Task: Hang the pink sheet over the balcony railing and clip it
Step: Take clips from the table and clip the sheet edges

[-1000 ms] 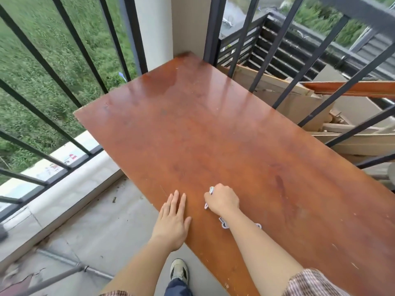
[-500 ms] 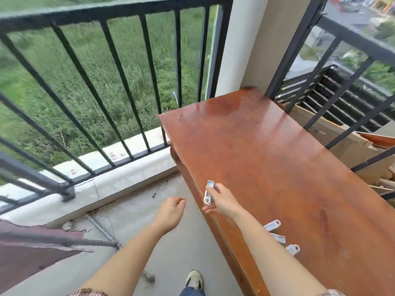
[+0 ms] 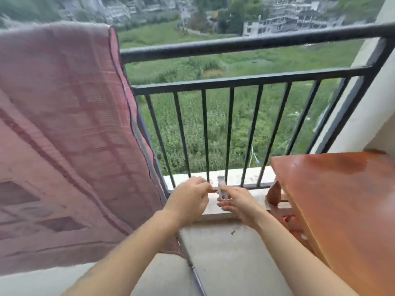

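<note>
One pink sheet (image 3: pixel 64 124) hangs over the black railing (image 3: pixel 235 44), filling the left of the frame. One reddish wooden bench (image 3: pixel 342 199) takes the lower right. Two hands meet at lower centre. The right hand (image 3: pixel 237 202) pinches one white clip (image 3: pixel 221 186) upright. The left hand (image 3: pixel 189 197) is curled just beside it, and I cannot tell whether it holds anything.

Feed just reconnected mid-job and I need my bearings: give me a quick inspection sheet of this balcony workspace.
Surface: reddish wooden table at right, glossy top; concrete floor below.
Job's things: pink sheet draped over the railing at left, no clip seen on it; white clip in hand.
Clutter: thin metal pipe on the floor.
Grippers: right hand pinches the clip; left hand curled beside it, contact unclear.
Cables: nothing seen.
Surroundings: green field and buildings beyond the bars.
</note>
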